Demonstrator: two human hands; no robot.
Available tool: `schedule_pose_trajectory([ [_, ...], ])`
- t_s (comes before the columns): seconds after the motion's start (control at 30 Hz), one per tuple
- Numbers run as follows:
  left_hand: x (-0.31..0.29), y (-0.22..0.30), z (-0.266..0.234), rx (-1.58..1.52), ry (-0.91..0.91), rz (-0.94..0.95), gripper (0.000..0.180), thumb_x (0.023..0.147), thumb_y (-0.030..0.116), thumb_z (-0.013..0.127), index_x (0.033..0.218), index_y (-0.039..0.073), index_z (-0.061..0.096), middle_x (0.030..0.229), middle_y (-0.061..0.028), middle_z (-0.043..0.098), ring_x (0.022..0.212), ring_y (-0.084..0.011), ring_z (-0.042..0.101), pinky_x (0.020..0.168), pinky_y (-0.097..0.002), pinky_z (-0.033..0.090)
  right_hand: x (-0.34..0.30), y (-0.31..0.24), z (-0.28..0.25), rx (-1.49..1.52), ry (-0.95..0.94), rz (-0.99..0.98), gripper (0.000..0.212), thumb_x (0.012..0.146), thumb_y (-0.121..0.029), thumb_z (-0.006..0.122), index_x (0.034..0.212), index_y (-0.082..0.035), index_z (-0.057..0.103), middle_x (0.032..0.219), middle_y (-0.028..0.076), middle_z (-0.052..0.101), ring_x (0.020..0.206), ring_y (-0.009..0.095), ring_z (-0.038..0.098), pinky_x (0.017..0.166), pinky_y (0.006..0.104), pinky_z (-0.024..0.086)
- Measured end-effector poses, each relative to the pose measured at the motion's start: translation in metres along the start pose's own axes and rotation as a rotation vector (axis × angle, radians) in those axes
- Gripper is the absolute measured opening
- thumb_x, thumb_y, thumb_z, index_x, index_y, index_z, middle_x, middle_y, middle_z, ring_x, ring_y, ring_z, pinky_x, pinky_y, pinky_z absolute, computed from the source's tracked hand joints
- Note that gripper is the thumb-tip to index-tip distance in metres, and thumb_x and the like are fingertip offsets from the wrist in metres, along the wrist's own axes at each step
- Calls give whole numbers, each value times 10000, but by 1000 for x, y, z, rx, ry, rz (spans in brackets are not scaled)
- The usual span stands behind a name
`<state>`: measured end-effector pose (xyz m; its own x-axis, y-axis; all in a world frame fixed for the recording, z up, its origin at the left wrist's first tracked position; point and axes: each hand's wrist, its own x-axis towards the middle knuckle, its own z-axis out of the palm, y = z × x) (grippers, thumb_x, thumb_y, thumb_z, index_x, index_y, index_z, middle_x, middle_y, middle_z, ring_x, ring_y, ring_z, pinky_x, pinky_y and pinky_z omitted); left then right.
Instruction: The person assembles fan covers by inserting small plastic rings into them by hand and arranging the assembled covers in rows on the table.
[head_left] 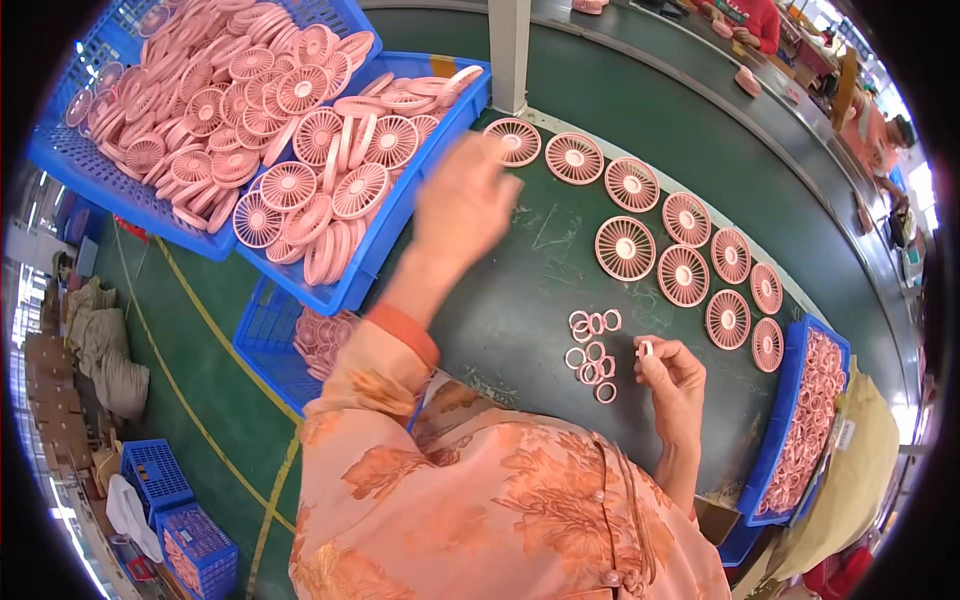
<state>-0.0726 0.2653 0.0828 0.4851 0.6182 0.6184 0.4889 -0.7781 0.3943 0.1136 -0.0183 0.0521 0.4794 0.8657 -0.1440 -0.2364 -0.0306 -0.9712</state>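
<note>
Pinching small pink ring (645, 349) in right hand (676, 382), near front edge of worktop (520, 310).
Extending left hand (462, 205) beside far-edge spoked disc (522, 143); too blurred to tell grip.

Green floor (185, 385), yellow lines (284, 470); pale post (509, 55); glare right, likely windows (922, 190).

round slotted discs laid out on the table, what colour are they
The discs are light pink with paler centres, seen best in the head view.
</note>
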Motion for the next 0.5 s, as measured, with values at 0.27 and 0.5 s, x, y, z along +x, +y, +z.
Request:
schedule_pose_trajectory([
  [0.27,42,-124,-70,840,-158,-163,258,916,286,670,996,43,699,1047,-182,707,978,-355,668,879,-500,514,3,-7,23,241,-69,15,305,957,-117,693,1219,-22,570,1098,73,659,847,102,601,738,231,499],
  [0.5,34,-132,-79,566,40,-106,291,980,239,560,1099,7,690,1070,-227,704,985,-361,681,848,-451,528,12,-9,22,288,-72,52,339,962,-90,680,1282,-35,581,1157,70,644,925,119,630,827,271,534],
])
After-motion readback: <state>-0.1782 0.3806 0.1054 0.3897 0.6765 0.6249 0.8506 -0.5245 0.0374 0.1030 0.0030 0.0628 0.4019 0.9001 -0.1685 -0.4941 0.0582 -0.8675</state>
